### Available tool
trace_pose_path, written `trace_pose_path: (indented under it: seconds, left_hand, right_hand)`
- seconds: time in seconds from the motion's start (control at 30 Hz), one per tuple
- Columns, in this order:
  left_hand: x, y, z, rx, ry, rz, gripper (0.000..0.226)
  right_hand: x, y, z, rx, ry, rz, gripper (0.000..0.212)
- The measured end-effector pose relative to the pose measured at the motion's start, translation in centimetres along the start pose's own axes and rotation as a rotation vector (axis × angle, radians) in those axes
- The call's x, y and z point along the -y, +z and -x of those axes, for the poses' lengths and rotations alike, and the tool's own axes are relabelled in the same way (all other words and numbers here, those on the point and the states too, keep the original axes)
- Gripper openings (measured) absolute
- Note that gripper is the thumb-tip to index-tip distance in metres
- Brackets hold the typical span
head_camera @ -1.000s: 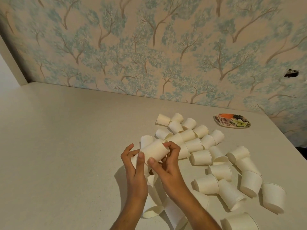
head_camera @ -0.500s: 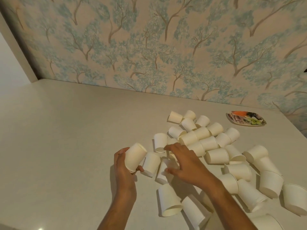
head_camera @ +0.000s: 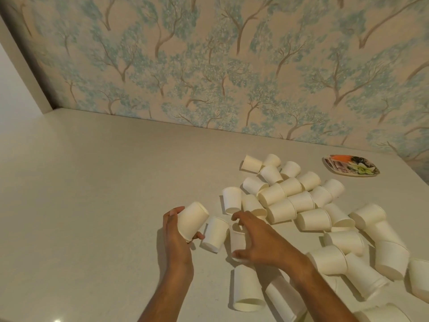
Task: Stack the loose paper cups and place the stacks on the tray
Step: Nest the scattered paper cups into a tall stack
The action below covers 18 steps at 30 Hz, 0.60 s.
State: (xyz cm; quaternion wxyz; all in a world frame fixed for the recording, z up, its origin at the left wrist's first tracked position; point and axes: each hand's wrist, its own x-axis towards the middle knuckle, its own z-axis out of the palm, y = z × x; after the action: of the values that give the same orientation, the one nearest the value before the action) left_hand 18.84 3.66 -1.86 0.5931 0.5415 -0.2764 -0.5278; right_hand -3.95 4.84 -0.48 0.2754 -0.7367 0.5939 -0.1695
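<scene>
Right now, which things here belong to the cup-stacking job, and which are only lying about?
Job: held cup in the left hand; lying cup under the right hand; loose cups heaped beyond; patterned tray at the far right.
Just there: table; tree wallpaper.

**Paper cups** (head_camera: 301, 202), centre to near right: thin off-white paper, matt, with smooth walls and a rolled rim. The held cup (head_camera: 193, 219) in the left hand (head_camera: 176, 238) has the same dull paper surface.

**Table** (head_camera: 92, 194): pale, smooth top, finely speckled and mostly matt, with one small bright glint at the near left edge.

**Tray** (head_camera: 343, 168), far right: glossy face with a printed colour pattern; its material cannot be told.

**Wallpaper** (head_camera: 209, 66), far: matt, with a fine woven-looking grain.
</scene>
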Motion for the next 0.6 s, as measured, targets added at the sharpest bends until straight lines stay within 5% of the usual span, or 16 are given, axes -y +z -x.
trace_pose_path:
  seconds: [0.23,0.43,0.6]
  left_hand:
    - [-0.2,1.3,0.0,0.059,0.051,0.026,0.014]
    - [-1.0,3.9,1.3,0.197,0.153,-0.054,0.013]
    - [-1.0,5.0,1.9,0.269,0.166,-0.097,0.015]
  right_hand:
    - [0.3,-2.5,0.8,-0.319,0.029,-0.229,0.089]
    - [2.4,-3.4,2.2,-0.177,-0.013,-0.145,0.082]
    - [2.9,-4.1,2.1,-0.152,-0.019,-0.124,0.099]
